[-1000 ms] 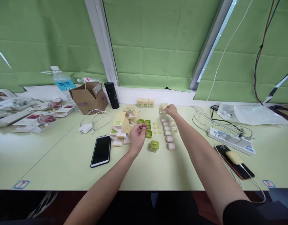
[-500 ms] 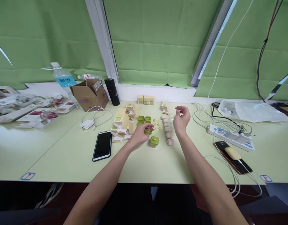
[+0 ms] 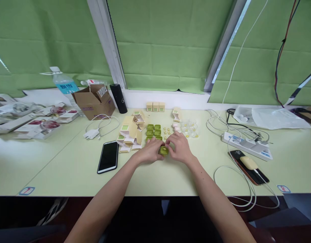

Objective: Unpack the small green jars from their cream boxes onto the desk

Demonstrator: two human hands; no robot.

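Head view: both forearms cross the near edge of the bench and converge, wrists bent inward. The left hand grips the green-topped container between thumb and fingers, roughly midway between near and far edges. The right hand, fingers curled, meets its right side; whether it grips cannot be determined.

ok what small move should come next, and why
Probably ease the green lid upward with the right hand: its fingertips are at the lid's right edge, and the left hand is at the opposite side, seemingly placed to steady it.
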